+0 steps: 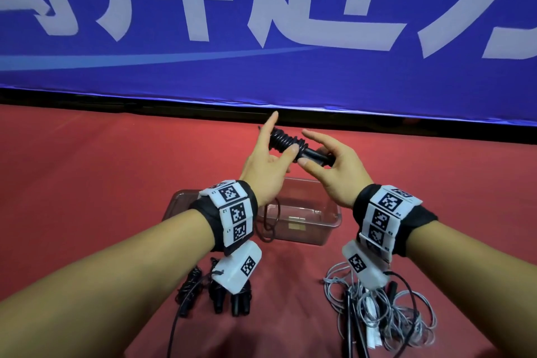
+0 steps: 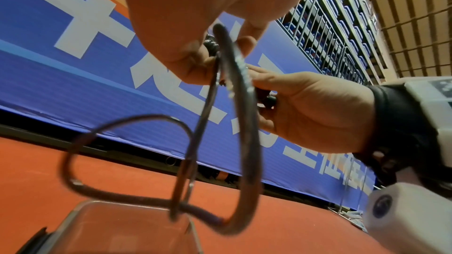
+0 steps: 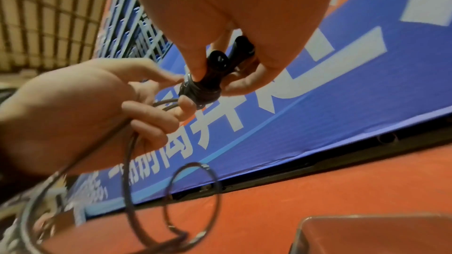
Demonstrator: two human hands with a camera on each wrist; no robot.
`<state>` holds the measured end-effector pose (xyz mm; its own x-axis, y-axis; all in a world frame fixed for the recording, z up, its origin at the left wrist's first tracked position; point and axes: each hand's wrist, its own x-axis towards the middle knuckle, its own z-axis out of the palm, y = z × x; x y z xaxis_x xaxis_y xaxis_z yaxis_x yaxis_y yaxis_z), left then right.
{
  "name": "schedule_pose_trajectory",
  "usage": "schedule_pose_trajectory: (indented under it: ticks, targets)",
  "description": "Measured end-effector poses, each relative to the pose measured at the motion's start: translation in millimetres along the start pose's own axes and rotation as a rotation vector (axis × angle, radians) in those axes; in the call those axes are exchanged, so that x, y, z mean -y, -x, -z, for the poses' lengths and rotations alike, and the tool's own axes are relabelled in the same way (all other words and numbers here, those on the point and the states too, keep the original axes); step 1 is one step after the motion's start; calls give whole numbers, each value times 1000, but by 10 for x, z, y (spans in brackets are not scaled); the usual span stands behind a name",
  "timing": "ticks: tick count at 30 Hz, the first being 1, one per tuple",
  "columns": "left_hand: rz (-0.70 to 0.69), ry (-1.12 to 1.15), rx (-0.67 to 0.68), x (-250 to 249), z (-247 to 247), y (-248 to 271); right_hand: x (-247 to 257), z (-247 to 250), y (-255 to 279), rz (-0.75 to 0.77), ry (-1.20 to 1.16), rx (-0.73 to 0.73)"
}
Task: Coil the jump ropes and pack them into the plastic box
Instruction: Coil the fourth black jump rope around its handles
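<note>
Both hands are raised over a clear plastic box on the red surface. Between them is a black jump rope: its two handles lie side by side, with cord wound tightly round them. My right hand pinches the handles' free end. My left hand has its thumb on the winding and its index finger straight. Its other fingers curl round the loose cord, which hangs in loops down toward the box.
Near me on the red surface lie black rope bundles at left and a tangled grey rope at right. A blue banner with white characters closes off the far side. Railings and seats show above it in the wrist views.
</note>
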<state>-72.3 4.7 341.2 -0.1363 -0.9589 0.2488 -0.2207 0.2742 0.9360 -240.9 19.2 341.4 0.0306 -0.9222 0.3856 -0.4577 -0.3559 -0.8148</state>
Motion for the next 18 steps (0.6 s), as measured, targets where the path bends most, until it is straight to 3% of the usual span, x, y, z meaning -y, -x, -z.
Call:
schedule_pose_trajectory:
  ticks: [4, 6, 8, 10, 12, 18]
  targets:
    - [64, 19, -4, 66, -12, -69, 106, -19, 40, 65, 128, -28]
    - [72, 37, -14, 84, -20, -88, 140, -30, 34, 29, 60, 2]
    - [49, 48, -26, 83, -22, -84, 196, -32, 30, -158, -230, 79]
    - [-4, 41, -29, 95, -15, -68, 271, -21, 38, -438, -525, 161]
    - [-32, 20, 1, 83, 0, -27, 301, -8, 47, -597, -596, 199]
    - [128, 132, 90, -57, -28, -59, 185, -50, -2, -463, -423, 96]
